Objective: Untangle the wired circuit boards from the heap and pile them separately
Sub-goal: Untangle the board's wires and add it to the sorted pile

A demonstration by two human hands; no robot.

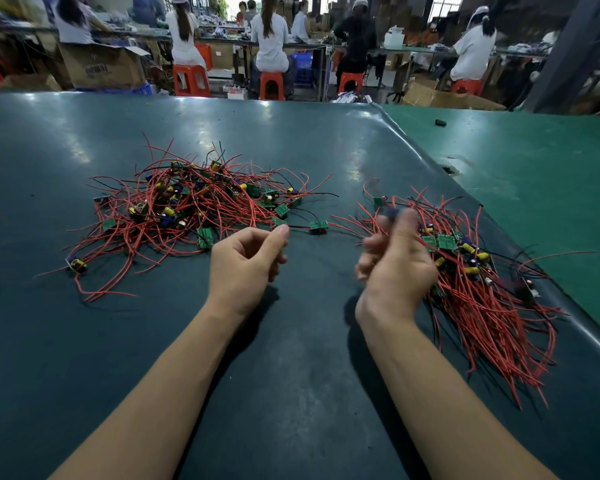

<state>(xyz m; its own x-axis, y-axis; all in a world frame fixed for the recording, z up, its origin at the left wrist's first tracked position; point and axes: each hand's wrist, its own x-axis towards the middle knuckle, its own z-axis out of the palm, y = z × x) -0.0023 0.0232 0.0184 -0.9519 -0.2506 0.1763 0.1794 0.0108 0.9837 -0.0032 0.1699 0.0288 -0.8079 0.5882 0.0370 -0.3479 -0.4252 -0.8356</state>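
A tangled heap of wired circuit boards (187, 206), small green boards with red and black wires, lies on the table at centre left. A separate pile of boards (482, 292) with roughly aligned wires lies at the right. My left hand (246, 265) hovers just in front of the heap, fingers loosely curled with nothing seen in them, thumb tip close to a green board (278, 221). My right hand (395, 261) is motion-blurred at the pile's left edge. Its thumb and forefinger seem to pinch a wired circuit board (392, 213), of which a small blue part shows.
A single board (318, 226) lies between the two groups. The dark green mat (291, 358) ends at a raised edge on the right, beside a lighter green table (534, 174). Behind, several people sit on red stools at benches.
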